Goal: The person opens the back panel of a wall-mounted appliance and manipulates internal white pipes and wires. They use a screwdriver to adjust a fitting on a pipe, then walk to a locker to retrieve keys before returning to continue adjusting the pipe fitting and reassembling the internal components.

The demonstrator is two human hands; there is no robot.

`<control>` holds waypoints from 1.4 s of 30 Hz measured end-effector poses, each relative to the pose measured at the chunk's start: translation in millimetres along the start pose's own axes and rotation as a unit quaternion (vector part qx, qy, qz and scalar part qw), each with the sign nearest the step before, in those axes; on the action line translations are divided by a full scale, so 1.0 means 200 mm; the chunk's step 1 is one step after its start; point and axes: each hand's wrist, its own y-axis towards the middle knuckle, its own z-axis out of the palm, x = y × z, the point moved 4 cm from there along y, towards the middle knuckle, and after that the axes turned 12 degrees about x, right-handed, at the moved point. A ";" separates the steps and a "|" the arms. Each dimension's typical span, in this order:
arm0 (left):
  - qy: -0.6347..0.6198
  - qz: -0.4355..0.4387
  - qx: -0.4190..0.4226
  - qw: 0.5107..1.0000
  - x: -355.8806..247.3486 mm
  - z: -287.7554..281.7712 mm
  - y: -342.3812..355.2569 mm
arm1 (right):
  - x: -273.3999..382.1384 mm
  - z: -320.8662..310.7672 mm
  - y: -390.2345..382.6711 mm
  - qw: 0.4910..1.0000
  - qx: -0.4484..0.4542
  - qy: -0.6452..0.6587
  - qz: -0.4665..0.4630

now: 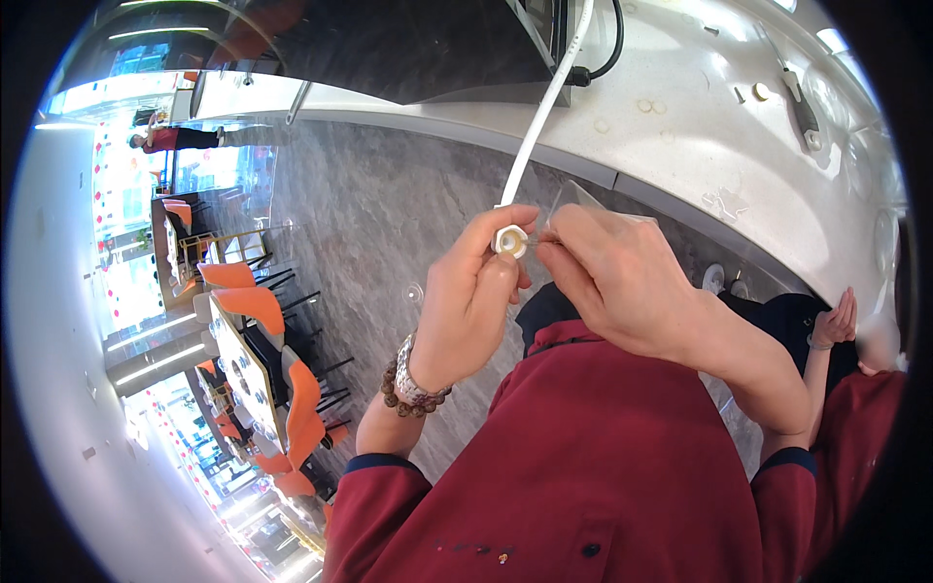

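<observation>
We see our left hand raised over the grey marbled floor, its fingers grasping a small white hexagonal plastic fitting between thumb and forefinger. The fitting's open round mouth is turned up toward us, showing a cream-coloured inside. A slim white hose runs down from the top edge to behind that forefinger; we cannot tell exactly how it joins the fitting, since the finger hides the spot.

Just to the right, our right hand has thumb and forefinger pinched together on a piece of thin, clear plastic film, which stands up beyond the knuckles; its lower part is hidden by the hand. These fingertips are beside the fitting's mouth, and we cannot tell whether they touch it. Round our left wrist sit a brown beaded bracelet and a silvery patterned band.

Beyond the hands, the glossy white desk carries a long grey-handled tool, a small cream-coloured ring and a small screw. A black cable plug lies beside the hose, near a dark glossy panel. At our right, a co-worker's hand rests near the desk's edge.
</observation>
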 end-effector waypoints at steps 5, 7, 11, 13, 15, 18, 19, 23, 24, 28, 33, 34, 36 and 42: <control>-0.009 -0.013 0.006 1.000 0.00 0.01 0.02 | -0.03 0.04 -0.02 1.000 -0.020 0.011 0.000; 0.008 0.005 0.013 1.000 0.00 0.03 0.02 | -0.05 0.05 -0.03 1.000 -0.022 0.016 -0.014; 0.080 0.047 0.061 0.994 0.00 0.04 0.01 | -0.06 0.04 -0.06 0.999 -0.001 -0.025 -0.024; 0.074 0.071 0.079 0.992 0.03 0.04 0.02 | -0.05 0.02 -0.06 0.997 -0.008 -0.054 -0.046; 0.090 0.102 0.103 0.985 0.04 0.04 0.03 | -0.07 -0.01 -0.05 0.997 0.011 -0.036 -0.061; 0.133 0.144 0.146 0.970 0.03 0.02 0.04 | -0.11 -0.04 -0.05 0.995 0.033 -0.002 -0.092; 0.139 0.146 0.159 0.966 0.03 0.01 0.05 | -0.12 -0.04 -0.05 0.994 0.041 0.010 -0.103; 0.189 0.190 0.171 0.948 0.01 0.00 0.08 | -0.13 -0.06 -0.04 0.990 0.036 0.052 -0.127; 0.192 0.185 0.168 0.949 0.01 -0.01 0.09 | -0.12 -0.07 -0.03 0.988 0.024 0.066 -0.134; 0.214 0.189 0.172 0.943 -0.05 -0.01 0.11 | -0.11 -0.06 -0.05 0.991 -0.025 0.059 -0.115; 0.209 0.207 0.179 0.939 -0.04 -0.01 0.12 | -0.14 -0.06 -0.07 0.988 -0.007 0.085 -0.130; 0.206 0.210 0.173 0.940 -0.03 -0.02 0.12 | -0.15 -0.05 -0.06 0.988 -0.001 0.086 -0.130; 0.205 0.215 0.172 0.939 -0.03 -0.02 0.12 | -0.15 -0.05 -0.05 0.987 0.001 0.091 -0.136; 0.212 0.208 0.174 0.939 -0.03 -0.05 0.13 | -0.14 -0.05 -0.01 0.989 0.021 0.064 -0.130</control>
